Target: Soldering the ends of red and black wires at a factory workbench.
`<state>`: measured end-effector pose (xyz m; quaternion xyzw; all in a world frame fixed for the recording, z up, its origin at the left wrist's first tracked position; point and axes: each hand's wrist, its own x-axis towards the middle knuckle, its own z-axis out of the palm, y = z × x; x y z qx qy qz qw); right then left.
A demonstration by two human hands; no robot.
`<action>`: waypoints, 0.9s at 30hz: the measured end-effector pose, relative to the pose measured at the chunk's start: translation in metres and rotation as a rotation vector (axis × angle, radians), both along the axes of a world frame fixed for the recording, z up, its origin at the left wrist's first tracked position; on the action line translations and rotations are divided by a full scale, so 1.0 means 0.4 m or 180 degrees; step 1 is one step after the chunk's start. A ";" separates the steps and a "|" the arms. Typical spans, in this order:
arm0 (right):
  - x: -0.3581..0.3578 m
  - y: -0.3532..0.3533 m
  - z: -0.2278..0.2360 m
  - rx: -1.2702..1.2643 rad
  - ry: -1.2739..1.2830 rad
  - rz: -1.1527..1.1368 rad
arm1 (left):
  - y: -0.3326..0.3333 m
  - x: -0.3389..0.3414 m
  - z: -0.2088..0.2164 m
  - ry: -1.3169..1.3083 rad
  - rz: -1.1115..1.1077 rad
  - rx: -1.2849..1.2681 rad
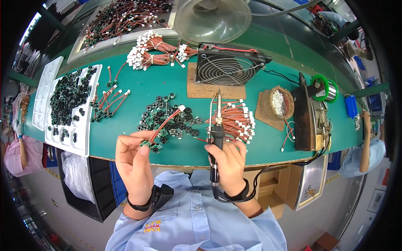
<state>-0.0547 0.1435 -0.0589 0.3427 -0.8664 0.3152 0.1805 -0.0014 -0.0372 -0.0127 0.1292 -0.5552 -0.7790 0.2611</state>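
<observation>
**Small board (155,147) and soldering iron (217,134) at the bench (270,153)**

A white tray (87,127) of dark parts (67,102) lies at left. The left hand's (136,164) fingers clamp the small board, its wires (166,123) rising. More boards (147,119) lie heaped behind. The right hand's (229,164) fingers clasp the soldering iron, tip up before the fan (228,70). Red leads (234,121) spread to its right.

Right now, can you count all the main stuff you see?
Flat tabletop: one, green, centre.
Square fan: one, black, back.
Flat plastic trays: two, white, left.
Small circuit boards: many, green-and-black, left tray and centre.
White-plugged wires: many, red, back and centre.
Round bowl of white bits: one, brown, right.
Round wire spool: one, green, right.
Slim soldering iron: one, black, front centre.
Left fingers: one set, bare, holding board and wires.
Right fingers: one set, bare, around iron.
</observation>
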 end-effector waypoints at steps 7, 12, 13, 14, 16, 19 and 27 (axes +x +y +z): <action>-0.016 -0.034 -0.007 -0.0002 0.0119 -0.0134 | -0.010 0.017 -0.014 -0.0139 0.0070 -0.0488; -0.004 -0.034 -0.010 -0.1556 -0.0260 -0.0238 | -0.008 0.027 -0.006 -0.0466 -0.0259 -0.0603; 0.000 -0.031 -0.003 -0.1536 -0.0237 -0.0241 | -0.001 0.025 0.002 -0.0594 -0.0264 -0.0704; 0.006 -0.026 0.008 -0.1749 -0.0491 -0.0188 | 0.005 0.023 0.004 -0.0721 -0.0267 -0.0804; 0.017 -0.018 0.036 -0.2170 -0.1009 -0.0073 | 0.013 0.012 0.001 -0.0611 -0.0662 -0.1260; 0.037 -0.003 0.074 -0.2195 -0.1338 0.0110 | 0.022 -0.001 0.016 -0.0451 -0.1409 -0.2226; 0.043 0.033 0.108 -0.1524 -0.1285 0.0461 | 0.053 -0.036 0.032 -0.0485 -0.2013 -0.1863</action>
